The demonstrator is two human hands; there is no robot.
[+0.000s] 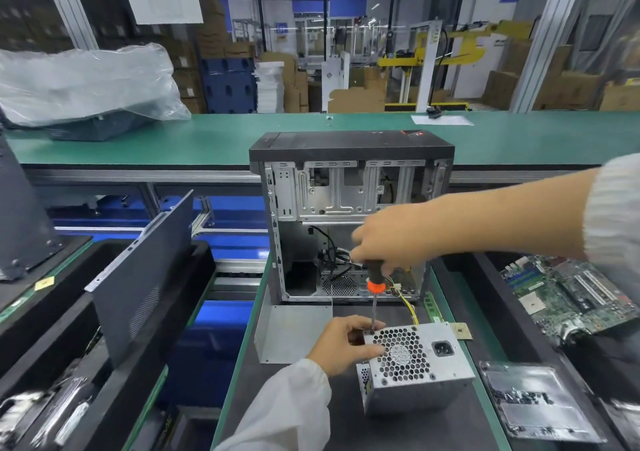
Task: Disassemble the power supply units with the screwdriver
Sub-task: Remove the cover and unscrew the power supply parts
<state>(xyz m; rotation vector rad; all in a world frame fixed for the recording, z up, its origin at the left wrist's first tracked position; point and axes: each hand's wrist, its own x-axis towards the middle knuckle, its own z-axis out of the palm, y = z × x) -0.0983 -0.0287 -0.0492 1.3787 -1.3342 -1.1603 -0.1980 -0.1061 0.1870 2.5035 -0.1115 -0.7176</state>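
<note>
- Two hands at silver power supply unit (417, 371), in front of open PC case (349, 215).
- Left hand (343, 343) grips its left edge.
- Right hand (391, 242) curled round screwdriver (375, 286), tip at its top-left corner.

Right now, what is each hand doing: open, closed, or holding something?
Left hand: grips the corner of the silver metal power supply unit.
Right hand: grips the black-and-orange-handled screwdriver, tip down at the unit's corner.

An electronics factory: green conveyor line (311, 138), stacked cartons (571, 93), bin of circuit boards (568, 294).
</note>
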